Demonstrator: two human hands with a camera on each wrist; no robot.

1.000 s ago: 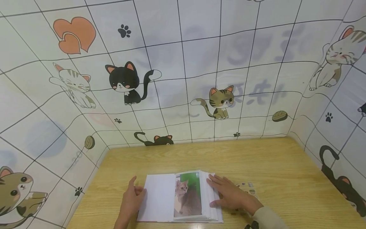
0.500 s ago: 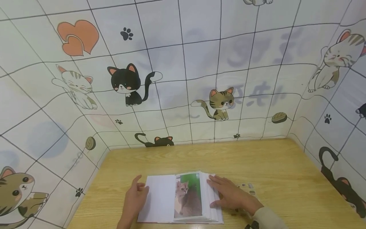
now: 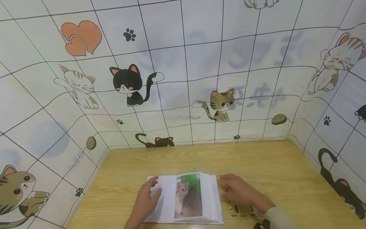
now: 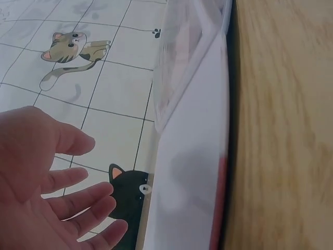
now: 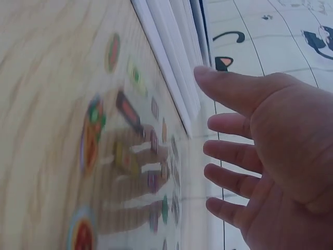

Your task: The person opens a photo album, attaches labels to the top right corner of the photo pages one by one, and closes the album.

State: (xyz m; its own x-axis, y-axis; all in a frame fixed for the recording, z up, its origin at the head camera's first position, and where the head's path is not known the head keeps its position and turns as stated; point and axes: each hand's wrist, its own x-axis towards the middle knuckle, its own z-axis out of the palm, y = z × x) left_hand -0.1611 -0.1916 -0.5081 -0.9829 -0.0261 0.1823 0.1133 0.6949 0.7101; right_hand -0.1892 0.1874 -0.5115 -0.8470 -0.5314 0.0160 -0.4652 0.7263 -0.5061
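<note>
A photo album lies spread on the table, its left side a plain white page and its right side a stack of sleeves with a cat photo on top. Over the outer part of the white page hovers my left hand, fingers relaxed and apart, holding nothing. My right hand is just right of the album, above a clear sheet of small colourful stickers that it partly hides. In the right wrist view its fingers are loosely extended beside the page edges, with nothing between them.
The wood-grain table stretches behind and to both sides of the album. A white sheet wall printed with cartoon cats and grid lines encloses it at the back and sides. A dark band shows at the right wrist.
My left hand has moved right, from the album's left edge to over the white page. My right hand has come off the page stack and moved right, over the stickers.
</note>
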